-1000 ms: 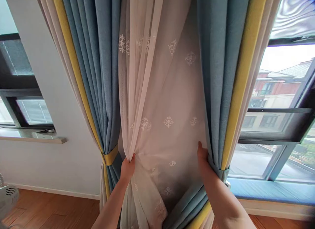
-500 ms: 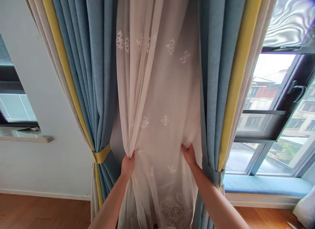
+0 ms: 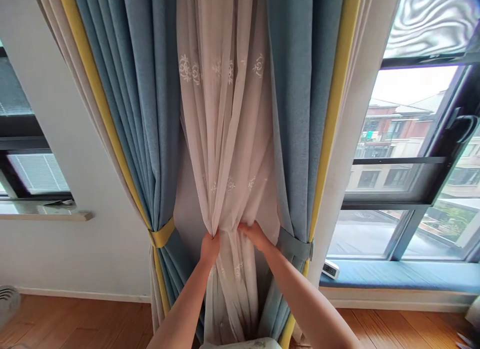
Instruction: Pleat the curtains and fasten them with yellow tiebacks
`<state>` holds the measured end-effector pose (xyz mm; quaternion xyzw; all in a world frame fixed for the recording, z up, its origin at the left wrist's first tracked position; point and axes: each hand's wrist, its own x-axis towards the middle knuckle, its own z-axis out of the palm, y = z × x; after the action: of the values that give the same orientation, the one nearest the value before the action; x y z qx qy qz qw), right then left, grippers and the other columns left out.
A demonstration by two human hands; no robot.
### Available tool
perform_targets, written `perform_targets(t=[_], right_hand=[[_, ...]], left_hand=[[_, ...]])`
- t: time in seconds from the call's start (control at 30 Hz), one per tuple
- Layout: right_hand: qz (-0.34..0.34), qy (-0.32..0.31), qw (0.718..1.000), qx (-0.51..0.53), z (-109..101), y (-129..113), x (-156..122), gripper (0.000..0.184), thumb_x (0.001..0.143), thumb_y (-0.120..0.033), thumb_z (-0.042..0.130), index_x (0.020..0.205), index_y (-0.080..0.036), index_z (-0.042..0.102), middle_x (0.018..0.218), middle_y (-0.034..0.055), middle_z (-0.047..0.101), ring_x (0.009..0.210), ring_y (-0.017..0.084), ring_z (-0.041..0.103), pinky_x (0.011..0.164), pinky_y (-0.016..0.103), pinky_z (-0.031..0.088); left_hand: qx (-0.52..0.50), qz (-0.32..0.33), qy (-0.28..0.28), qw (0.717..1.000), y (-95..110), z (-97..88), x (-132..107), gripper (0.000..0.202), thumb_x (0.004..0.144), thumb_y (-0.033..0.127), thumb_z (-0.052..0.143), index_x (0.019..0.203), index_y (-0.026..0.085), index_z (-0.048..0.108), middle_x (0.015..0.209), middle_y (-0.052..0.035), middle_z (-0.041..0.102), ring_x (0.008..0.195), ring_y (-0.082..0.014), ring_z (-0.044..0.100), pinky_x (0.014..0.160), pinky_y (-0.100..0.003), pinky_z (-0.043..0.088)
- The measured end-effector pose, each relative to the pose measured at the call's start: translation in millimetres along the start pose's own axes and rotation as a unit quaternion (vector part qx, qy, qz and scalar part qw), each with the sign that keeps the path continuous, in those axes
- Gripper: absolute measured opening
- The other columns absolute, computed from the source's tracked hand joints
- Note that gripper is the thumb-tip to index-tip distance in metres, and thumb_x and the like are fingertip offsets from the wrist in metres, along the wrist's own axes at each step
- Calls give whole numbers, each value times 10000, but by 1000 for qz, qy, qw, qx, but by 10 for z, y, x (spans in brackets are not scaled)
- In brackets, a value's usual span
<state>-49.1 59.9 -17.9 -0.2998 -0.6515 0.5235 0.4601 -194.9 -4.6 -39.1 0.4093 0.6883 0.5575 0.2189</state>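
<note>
A white sheer curtain (image 3: 228, 139) with embroidered motifs hangs in the middle, bunched into a narrow column. My left hand (image 3: 210, 249) pinches its gathered folds, and my right hand (image 3: 255, 235) grips the same bunch just to the right. Blue curtain panels with yellow and beige edging hang on either side, the left panel (image 3: 150, 89) and the right panel (image 3: 296, 89). A yellow tieback (image 3: 162, 235) binds the left panel, and a blue tieback (image 3: 294, 244) binds the right one, close to my right forearm.
A large window (image 3: 405, 139) on the right overlooks buildings, above a blue window-seat cushion (image 3: 405, 276) holding a small white digital device (image 3: 330, 269). A smaller window (image 3: 37, 171) with a sill (image 3: 45, 216) is at left. Below lies a wooden floor (image 3: 93, 324); a pale object (image 3: 240, 344) shows at the bottom edge.
My hands have moved closer together, gathering the sheer curtain into a narrower bunch. The blue right panel now hangs nearer the centre, and the view has shifted slightly.
</note>
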Motion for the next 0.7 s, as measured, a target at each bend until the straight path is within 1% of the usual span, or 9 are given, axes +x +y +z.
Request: perform_targets(t=[0.13,0.23,0.33,0.4,0.47,0.53,0.57,0.63,0.7], right_hand=[[43,10,999,32,-273,26,-102,347,572,-392,650,842,-173,648,812,46,679,802,236,613,783,389,462],[70,19,994,76,-440,58,-151,433,615,-470,585,920,-165,625,847,70,673,827,251,613,750,392,479],[2,31,999,44,-370,114,-128,480,626,-502,564,998,-199,587,963,72,649,936,239,579,804,378,460],[-38,66,997,-30,-238,163,-58,438,604,-440,607,988,-231,577,984,55,643,952,223,568,811,357,457],[-34,115,987,-103,-126,210,31,329,622,-371,590,918,-226,589,910,57,654,890,227,588,772,363,469],[-14,167,975,-148,-83,244,95,284,656,-333,536,898,-193,587,854,81,649,845,253,596,749,401,465],[-5,186,970,-157,-85,254,102,321,665,-321,518,947,-177,569,882,97,639,867,269,589,765,427,451],[-16,232,956,-178,-110,263,56,483,674,-315,510,1130,-160,462,1060,133,575,997,290,531,837,463,406],[-85,275,930,-228,-122,267,-49,618,698,-323,503,1266,-176,308,1263,141,423,1163,283,396,933,476,330]], left_hand=[[69,-7,42,997,-29,-117,87,347,816,296,393,1098,151,534,1040,-176,610,1025,-280,546,769,-342,436],[98,-12,72,993,-60,-156,133,378,824,314,367,1141,149,492,1035,-181,606,977,-302,565,721,-357,440],[86,14,83,993,-76,-101,119,411,822,383,379,1151,156,473,1063,-146,601,1004,-273,554,746,-325,437],[77,45,76,993,-72,-47,91,448,777,433,460,1139,169,478,1076,-119,600,1009,-253,551,759,-296,435],[79,56,74,993,-58,-15,67,492,730,446,526,1135,171,479,1078,-115,599,1004,-258,550,754,-295,435],[92,39,80,992,-42,-15,54,503,723,445,535,1135,161,481,1065,-128,602,988,-277,554,734,-312,436],[96,29,85,991,-37,-25,52,501,728,448,527,1135,159,483,1057,-132,605,979,-286,558,724,-319,437],[96,18,90,991,-42,-50,50,499,736,461,511,1137,166,485,1052,-127,608,964,-295,564,707,-323,440],[87,25,92,992,-64,-64,49,491,745,467,495,1143,179,482,1064,-114,606,966,-292,564,705,-320,445]])
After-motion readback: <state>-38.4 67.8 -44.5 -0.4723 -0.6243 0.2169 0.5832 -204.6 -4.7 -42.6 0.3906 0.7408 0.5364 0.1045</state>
